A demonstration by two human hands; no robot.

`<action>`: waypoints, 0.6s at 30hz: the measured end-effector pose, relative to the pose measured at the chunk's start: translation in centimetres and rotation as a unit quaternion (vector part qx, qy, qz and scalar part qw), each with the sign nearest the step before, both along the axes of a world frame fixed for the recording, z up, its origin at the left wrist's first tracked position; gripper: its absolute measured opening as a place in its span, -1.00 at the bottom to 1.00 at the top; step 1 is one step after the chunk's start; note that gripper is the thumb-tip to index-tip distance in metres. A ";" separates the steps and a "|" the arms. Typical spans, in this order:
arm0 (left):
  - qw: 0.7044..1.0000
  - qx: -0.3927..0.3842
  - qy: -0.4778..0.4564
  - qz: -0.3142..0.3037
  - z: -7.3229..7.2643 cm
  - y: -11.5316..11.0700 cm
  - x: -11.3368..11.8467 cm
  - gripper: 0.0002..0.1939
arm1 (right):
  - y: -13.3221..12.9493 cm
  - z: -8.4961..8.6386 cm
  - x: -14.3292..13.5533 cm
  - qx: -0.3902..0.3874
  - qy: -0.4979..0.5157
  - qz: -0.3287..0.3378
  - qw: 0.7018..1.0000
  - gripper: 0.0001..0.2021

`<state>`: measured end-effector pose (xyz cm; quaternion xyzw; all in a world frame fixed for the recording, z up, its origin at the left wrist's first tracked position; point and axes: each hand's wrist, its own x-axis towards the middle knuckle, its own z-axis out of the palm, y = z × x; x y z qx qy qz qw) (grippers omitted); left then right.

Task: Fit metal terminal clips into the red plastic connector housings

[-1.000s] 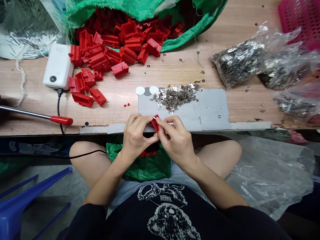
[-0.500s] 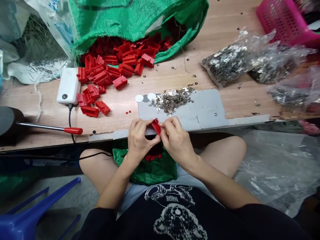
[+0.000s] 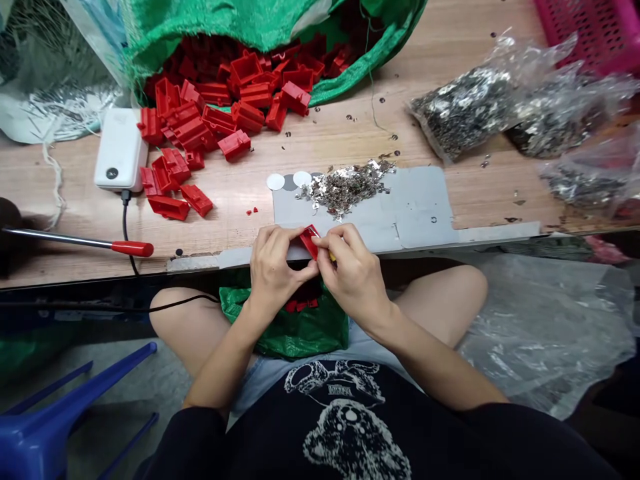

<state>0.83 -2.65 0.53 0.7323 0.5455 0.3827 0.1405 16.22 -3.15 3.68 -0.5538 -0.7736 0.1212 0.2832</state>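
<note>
My left hand (image 3: 275,267) grips a small red plastic housing (image 3: 309,241) between thumb and fingers, just over the table's front edge. The housing is tilted, its open side facing up. Against its right side my right hand (image 3: 349,265) is closed in a pinch. A bit of yellow (image 3: 332,256) shows between those fingers, with a thin metal tip by the housing; what kind of tool it is, I cannot tell. Beyond the hands a heap of small metal pieces (image 3: 345,190) lies on a grey sheet (image 3: 420,200). In my lap, a green bag (image 3: 305,337) holds more red housings.
Red housings (image 3: 195,133) spill from a large green sack (image 3: 215,20) at the back left. Beside them is a white power bank (image 3: 120,150) with a black cable. Bags of metal pieces (image 3: 465,107) and a pink basket (image 3: 590,33) stand right. A red-tipped lever (image 3: 133,249) juts in left.
The view has shifted slightly, so the table's things appear a little higher and the left-side ones farther left. Both hands keep their hold at the red housing, whose inside shows a bit more.
</note>
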 end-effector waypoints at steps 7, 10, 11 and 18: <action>1.000 -0.008 -0.001 0.000 0.1 0.1 0.0 -0.62 | 0.2 0.3 -0.1 -0.006 -0.014 0.006 1.000 -0.80; 1.000 -0.005 0.002 0.002 0.0 0.2 0.0 -0.61 | 0.5 0.4 0.0 -0.017 -0.025 0.008 1.000 -0.78; 1.000 -0.006 0.003 0.002 0.0 0.2 0.0 -0.61 | 0.5 0.4 0.1 -0.020 -0.024 0.009 0.999 -0.78; 1.000 -0.014 -0.015 -0.006 0.2 0.2 -0.1 -0.55 | 0.2 -0.2 0.5 -0.019 0.084 -0.004 0.996 -0.78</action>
